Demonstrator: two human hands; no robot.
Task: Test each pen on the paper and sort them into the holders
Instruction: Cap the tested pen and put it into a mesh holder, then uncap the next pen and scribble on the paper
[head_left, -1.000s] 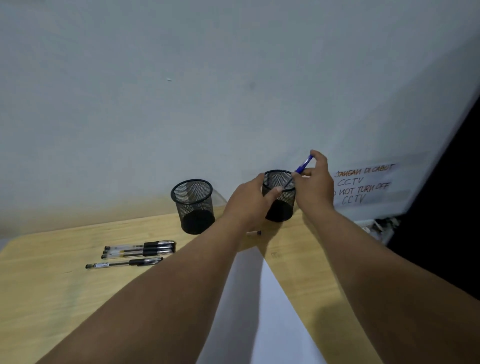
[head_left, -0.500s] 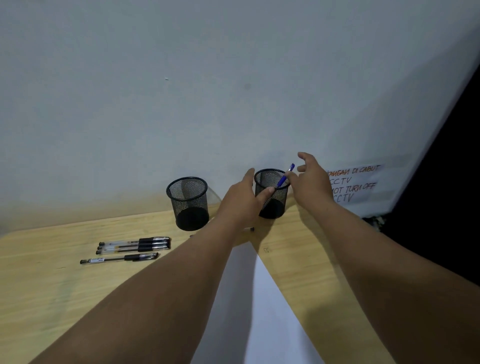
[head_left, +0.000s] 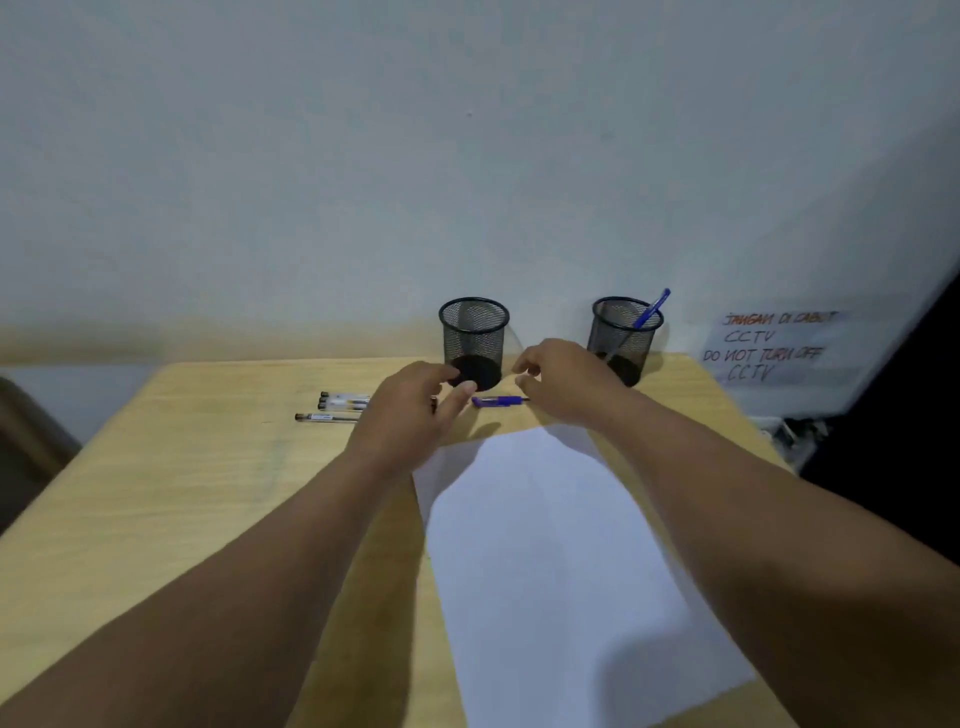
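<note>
Both hands hover near the table's (head_left: 171, 467) far edge, holding nothing. The left hand (head_left: 410, 415) has loosely spread fingers above the black pens (head_left: 337, 408); the right hand (head_left: 566, 384) has relaxed, slightly curled fingers just beside a blue pen (head_left: 498, 400) lying between them. Another blue pen (head_left: 649, 312) stands in the right holder (head_left: 623, 338); the left holder (head_left: 474, 338) sits beside it. The paper (head_left: 550, 571) covers the near right part of the table.

Paper sign (head_left: 774, 347) taped on wall, right of desk, hand-lettered, four lines. Top line reddish-orange, blurred, reads roughly "JANGAN DI CABUT". Second line dark: "CCTV". Third line: "DO NOT TURN OFF", last words in orange. Fourth: "CCTV". Clear pens (head_left: 337, 408) on desk carry small barrel labels, too small and blurred to read.
</note>
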